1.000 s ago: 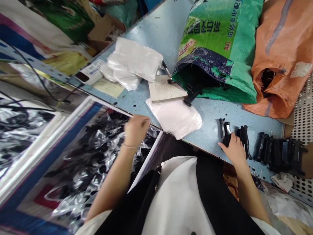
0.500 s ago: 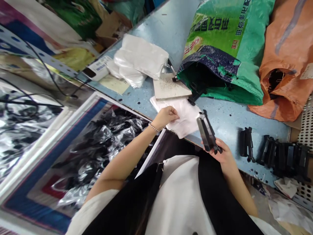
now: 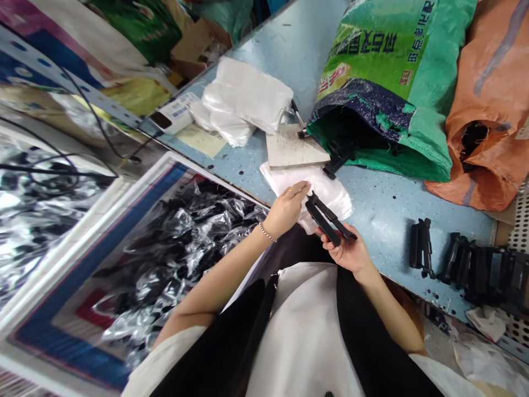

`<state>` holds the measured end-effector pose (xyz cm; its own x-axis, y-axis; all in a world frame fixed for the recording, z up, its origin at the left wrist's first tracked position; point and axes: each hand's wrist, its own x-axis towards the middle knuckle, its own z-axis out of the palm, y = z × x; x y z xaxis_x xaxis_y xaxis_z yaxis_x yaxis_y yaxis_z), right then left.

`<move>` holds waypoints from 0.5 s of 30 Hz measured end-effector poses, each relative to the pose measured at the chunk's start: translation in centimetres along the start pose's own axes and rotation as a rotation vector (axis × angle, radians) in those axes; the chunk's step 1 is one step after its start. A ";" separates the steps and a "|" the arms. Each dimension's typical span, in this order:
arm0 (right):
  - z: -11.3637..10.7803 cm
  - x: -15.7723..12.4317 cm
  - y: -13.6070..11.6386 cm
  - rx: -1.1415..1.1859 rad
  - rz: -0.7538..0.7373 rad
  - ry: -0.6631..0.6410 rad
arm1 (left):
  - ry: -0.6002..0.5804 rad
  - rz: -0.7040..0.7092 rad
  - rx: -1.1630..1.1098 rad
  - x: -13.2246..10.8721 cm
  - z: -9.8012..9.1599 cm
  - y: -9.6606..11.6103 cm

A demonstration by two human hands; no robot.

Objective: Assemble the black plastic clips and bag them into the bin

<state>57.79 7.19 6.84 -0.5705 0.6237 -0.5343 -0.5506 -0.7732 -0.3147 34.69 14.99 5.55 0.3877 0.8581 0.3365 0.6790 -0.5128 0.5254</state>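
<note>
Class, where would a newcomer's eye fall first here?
Probably on the green sack, gaping open on the blue table, an orange sack beside it. Then perhaps on the right hand holding a black part by the table's front edge, and the box of shiny plastic at lower left.

The person wears a white top (image 3: pixel 308 331) with soft folds down the front and loose, short white sleeves, the left sleeve (image 3: pixel 161 350) ending near the elbow. Over it a black vest (image 3: pixel 359 331) hangs open in two broad panels; small shiny bits, perhaps a zip, line the left panel's edge. Round the left wrist sits a bracelet (image 3: pixel 266 234) of small pale beads, and a thin ring (image 3: pixel 291 191) circles one finger of the left hand (image 3: pixel 286 211).
</note>
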 end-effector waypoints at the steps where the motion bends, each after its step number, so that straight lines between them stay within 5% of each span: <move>1: 0.2 0.3 -0.1 -0.007 -0.005 -0.013 | 0.012 0.055 -0.014 -0.4 -0.1 1.0; 6: 1.1 1.5 0.2 -0.230 -0.329 0.181 | -0.053 0.350 -0.253 -2.9 0.0 6.5; 10: 2.5 -1.0 1.5 -0.497 -0.358 0.152 | -0.107 0.343 -0.324 -3.9 0.0 8.3; 13: 3.0 -4.1 1.4 -0.682 -0.281 -0.031 | -0.076 0.220 -0.363 -4.7 -2.9 8.5; 15: 2.3 -6.4 0.4 -0.788 -0.292 -0.031 | -0.101 0.056 -0.373 -5.8 -6.4 7.4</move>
<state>59.82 3.20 11.91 -0.4940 0.8052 -0.3281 -0.0989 -0.4269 -0.8989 33.46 6.04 12.43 0.4898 0.8173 0.3035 0.3890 -0.5164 0.7629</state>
